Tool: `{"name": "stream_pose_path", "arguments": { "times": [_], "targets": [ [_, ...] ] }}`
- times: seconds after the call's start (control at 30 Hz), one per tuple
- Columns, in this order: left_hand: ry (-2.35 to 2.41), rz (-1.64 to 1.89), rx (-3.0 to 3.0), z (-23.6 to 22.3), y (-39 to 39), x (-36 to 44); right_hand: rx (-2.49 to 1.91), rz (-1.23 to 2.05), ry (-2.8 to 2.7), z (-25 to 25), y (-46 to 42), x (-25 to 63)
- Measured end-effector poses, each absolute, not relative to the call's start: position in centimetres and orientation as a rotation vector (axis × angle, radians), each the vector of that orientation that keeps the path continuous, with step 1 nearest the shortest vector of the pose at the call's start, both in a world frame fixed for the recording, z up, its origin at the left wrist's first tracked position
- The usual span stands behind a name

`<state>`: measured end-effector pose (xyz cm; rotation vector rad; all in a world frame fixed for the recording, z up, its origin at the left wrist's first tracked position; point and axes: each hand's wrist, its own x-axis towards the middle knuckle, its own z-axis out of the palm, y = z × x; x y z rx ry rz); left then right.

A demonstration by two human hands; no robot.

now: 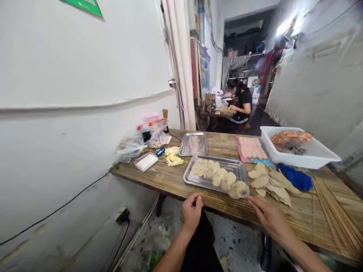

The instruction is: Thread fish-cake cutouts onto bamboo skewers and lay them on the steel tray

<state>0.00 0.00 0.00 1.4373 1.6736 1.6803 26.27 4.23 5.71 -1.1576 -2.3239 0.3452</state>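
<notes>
My left hand (192, 211) hangs just off the table's front edge, its fingers curled in and thumb meeting the index finger, with nothing visible in them. My right hand (265, 213) reaches over the edge. Its fingertips are pressed together at the near right corner of a metal tray (188, 178); what they pinch, if anything, is too small to make out. Pale round slices (219, 176) lie in an overlapping diagonal row across that tray, the nearest slice over its front rim. Right of the tray is a loose pile of similar pale slices (266, 181).
Bamboo sticks (337, 215) and a blue cloth-like bundle (295, 177) lie at right. Behind are pink sausage-like pieces (251, 147), a white tub (320, 160) and a second metal tray (193, 144). Plastic bags (154, 136) crowd the left end. A person (241, 102) sits farther back.
</notes>
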Motion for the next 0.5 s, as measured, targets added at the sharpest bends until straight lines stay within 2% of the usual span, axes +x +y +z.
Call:
{"name": "stream_pose_path", "arguments": {
  "times": [0.23, 0.5],
  "targets": [
    [1.62, 1.697, 1.381, -1.1, -0.6, -1.6, -0.966, 0.377, -2.55, 6.9, 12.2, 20.6],
    [1.588, 1.675, 1.395, -0.9, -0.4, -2.0, -0.97, 0.287, -2.608, 4.9, 15.7, 18.8]
  ]
}}
